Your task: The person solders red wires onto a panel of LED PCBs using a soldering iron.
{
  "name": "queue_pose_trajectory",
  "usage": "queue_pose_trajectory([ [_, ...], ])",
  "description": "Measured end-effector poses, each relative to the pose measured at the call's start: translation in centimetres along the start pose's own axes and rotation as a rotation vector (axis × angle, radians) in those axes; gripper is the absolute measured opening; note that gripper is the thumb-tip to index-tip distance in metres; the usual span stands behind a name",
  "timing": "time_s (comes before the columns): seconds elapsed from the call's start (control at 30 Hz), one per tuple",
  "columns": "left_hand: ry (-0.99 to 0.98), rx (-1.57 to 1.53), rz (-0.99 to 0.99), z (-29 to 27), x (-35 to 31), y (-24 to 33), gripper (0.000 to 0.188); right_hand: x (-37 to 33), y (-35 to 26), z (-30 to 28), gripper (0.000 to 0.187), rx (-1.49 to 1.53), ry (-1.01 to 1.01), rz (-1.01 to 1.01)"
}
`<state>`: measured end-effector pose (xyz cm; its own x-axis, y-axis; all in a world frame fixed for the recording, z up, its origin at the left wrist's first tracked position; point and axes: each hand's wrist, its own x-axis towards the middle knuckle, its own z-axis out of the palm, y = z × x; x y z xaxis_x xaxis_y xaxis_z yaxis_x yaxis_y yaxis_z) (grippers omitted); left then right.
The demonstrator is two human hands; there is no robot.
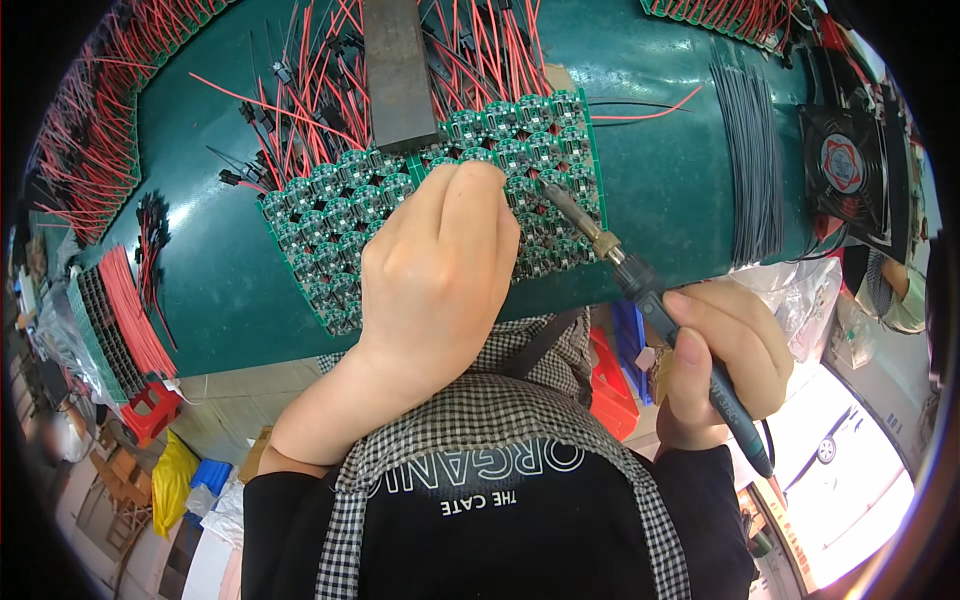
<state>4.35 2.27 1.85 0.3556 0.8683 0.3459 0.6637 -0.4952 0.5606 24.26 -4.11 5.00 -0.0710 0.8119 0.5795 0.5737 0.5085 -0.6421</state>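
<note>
My right hand [730,350] grips a soldering iron [640,285] by its dark handle, the metal tip pointing up and left. That tip touches or hovers just over a green circuit board panel [330,290] made of many small boards with components. My left hand [440,270] rests over the panel's middle, fingers bent together and pointing down near the iron's tip. Whatever its fingertips pinch is hidden beneath them. A flat dark metal bar [400,80] lies across the panel's far edge. Red and black wires [310,100] with black connectors fan out beyond the panel.
The green work surface [220,250] carries a bundle of dark grey wires [750,160] at right, beside a black fan [845,165]. Red wires [135,310] and black-connector leads [152,240] lie at left. More wired panels [110,110] line the far left. A red stool [150,410] stands below.
</note>
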Motion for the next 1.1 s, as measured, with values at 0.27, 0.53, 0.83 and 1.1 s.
queue_pose_trajectory([
  [0.27,-0.038,0.011,-0.021,-0.1,0.0,0.0,0.017,0.6,-0.6,-0.1,0.019,-0.055,-0.110,0.047],
  [0.53,-0.045,0.012,-0.028,-0.2,-0.1,0.0,0.017,0.8,-1.8,0.2,0.017,-0.060,-0.118,0.143],
  [0.83,-0.037,0.042,0.015,0.0,0.0,-0.1,0.016,0.9,-2.1,1.0,0.014,-0.230,-0.175,-0.061],
  [1.1,-0.049,0.047,-0.001,-0.2,0.0,-0.1,0.018,1.8,-0.8,-0.8,0.018,-0.056,-0.152,0.118],
])
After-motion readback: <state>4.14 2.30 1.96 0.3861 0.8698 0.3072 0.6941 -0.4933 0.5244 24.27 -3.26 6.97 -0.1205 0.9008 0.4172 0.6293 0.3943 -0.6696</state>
